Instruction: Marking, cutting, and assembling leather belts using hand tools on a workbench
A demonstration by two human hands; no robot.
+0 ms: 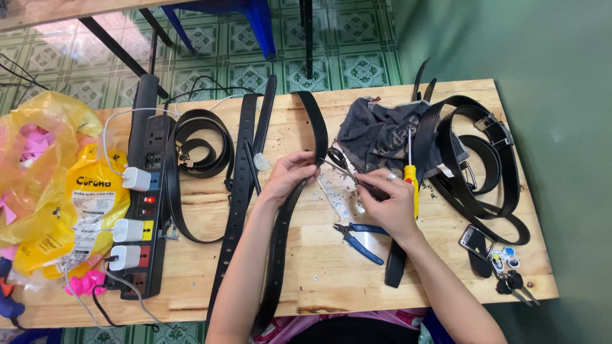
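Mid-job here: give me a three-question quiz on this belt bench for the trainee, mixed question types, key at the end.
1. True or false: the left hand rests on a black belt that runs down off the near edge of the wooden table.
2. Which tool lies on the table just below the right hand? A) the blue-handled pliers B) a hammer C) a tape measure
3. Fill in: the screwdriver beside the right hand has a ____ handle.

Key: 1 true. 2 A. 3 yellow.
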